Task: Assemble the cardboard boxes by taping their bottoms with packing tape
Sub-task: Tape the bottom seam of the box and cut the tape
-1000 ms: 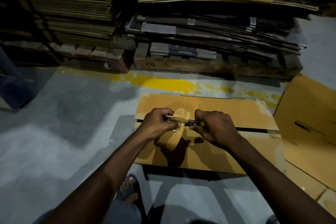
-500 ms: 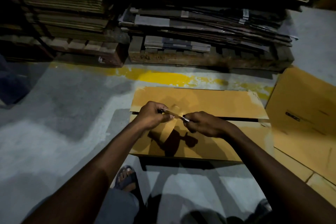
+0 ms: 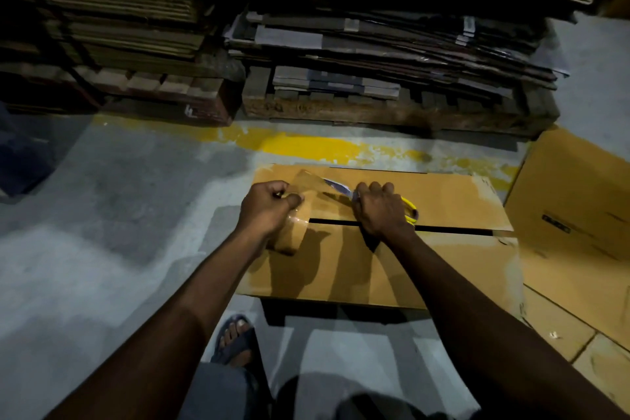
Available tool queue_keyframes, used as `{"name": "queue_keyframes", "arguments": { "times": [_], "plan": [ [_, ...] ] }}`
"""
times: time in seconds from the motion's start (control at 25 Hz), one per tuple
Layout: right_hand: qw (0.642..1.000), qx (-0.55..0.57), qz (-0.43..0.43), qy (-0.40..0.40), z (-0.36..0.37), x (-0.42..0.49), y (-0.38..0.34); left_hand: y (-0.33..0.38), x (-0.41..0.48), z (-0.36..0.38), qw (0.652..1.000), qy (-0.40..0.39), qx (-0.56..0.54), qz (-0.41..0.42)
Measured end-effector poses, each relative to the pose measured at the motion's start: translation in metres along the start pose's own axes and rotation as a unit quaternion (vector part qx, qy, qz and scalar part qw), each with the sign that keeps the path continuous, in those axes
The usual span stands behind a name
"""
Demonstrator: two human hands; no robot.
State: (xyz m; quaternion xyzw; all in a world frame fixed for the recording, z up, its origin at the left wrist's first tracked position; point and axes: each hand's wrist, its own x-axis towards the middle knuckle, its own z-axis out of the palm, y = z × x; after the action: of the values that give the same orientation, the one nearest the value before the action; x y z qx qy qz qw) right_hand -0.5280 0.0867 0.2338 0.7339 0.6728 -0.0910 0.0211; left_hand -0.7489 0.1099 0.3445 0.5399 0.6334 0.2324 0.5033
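A brown cardboard box (image 3: 443,201) stands on the floor with its bottom flaps closed and a dark seam (image 3: 453,230) between them. A strip of clear packing tape (image 3: 308,181) rises from the left end of the seam. My left hand (image 3: 267,210) pinches the tape above that left end. My right hand (image 3: 380,210) grips a yellow-handled cutter (image 3: 409,210), its blade (image 3: 337,187) pointing left at the tape. The tape roll is not visible.
Wooden pallets (image 3: 392,112) stacked with flattened cartons (image 3: 392,41) stand behind the box, beyond a yellow floor line (image 3: 306,147). Another cardboard box (image 3: 576,194) and flat sheets (image 3: 562,327) lie to the right. My sandalled foot (image 3: 235,339) is near the box's front edge.
Both hands have moved down toward the box's flaps. The tape strip now stretches up and back from the seam, and the right hand has turned the cutter, showing its yellow handle.
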Motion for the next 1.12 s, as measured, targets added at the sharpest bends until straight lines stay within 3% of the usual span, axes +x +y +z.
{"name": "queue_keyframes", "arguments": {
  "times": [0.2,0.4,0.52,0.64,0.8,0.96,1.12],
  "plan": [
    [0.999,-0.033,-0.012,0.028,0.008,0.035,-0.011,-0.008,0.012,-0.003,0.997,0.083,0.005,0.001],
    [0.999,0.005,-0.039,0.009,0.01,0.046,-0.026,-0.005,0.008,-0.01,0.997,0.068,-0.006,0.025],
    [0.987,0.102,0.014,0.124,0.011,0.022,-0.026,-0.004,0.003,-0.013,0.995,0.096,-0.018,0.032],
    [0.972,0.112,-0.006,0.206,0.021,-0.014,-0.041,-0.006,0.0,-0.015,0.992,0.12,-0.031,0.028],
    [0.967,0.202,0.002,0.156,0.042,-0.03,-0.055,-0.012,-0.001,-0.013,0.989,0.139,-0.054,0.012],
    [0.987,0.135,0.018,0.086,0.063,-0.033,-0.06,-0.037,0.007,-0.017,0.986,0.164,-0.03,-0.007],
    [0.982,0.162,0.001,0.094,0.057,-0.03,-0.073,-0.06,0.014,-0.029,0.974,0.219,-0.026,-0.042]
  ]
}}
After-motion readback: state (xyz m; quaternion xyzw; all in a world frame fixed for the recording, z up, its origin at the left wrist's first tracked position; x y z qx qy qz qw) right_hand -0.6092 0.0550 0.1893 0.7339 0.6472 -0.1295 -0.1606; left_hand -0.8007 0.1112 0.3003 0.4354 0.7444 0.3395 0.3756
